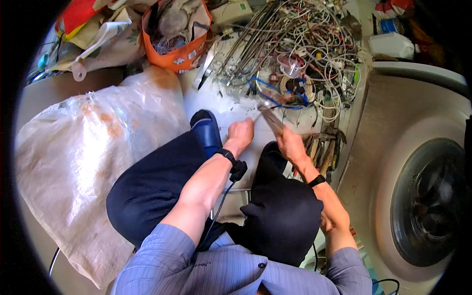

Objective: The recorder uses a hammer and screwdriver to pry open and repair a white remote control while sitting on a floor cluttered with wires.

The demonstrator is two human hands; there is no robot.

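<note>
Your right hand (pixel 291 144) is closed around the handle of a tool (pixel 273 121), which lies on your side of the wires (pixel 322 37); its far end is blurred, so you cannot tell its exact kind. Your left hand (pixel 241 132) is curled into a fist just beside that end, nearer to you than the wires; whether it pinches anything, you cannot tell. A blue cord (pixel 281 104) runs along the wires' near edge, and a clear cup (pixel 291 65) sits among them. More hand tools (pixel 325 151) lie on your side of the wires, right of your right hand. Left of the wires stands an orange bag (pixel 183 59); nearer you than that bag spreads a white sack (pixel 83 167).
</note>
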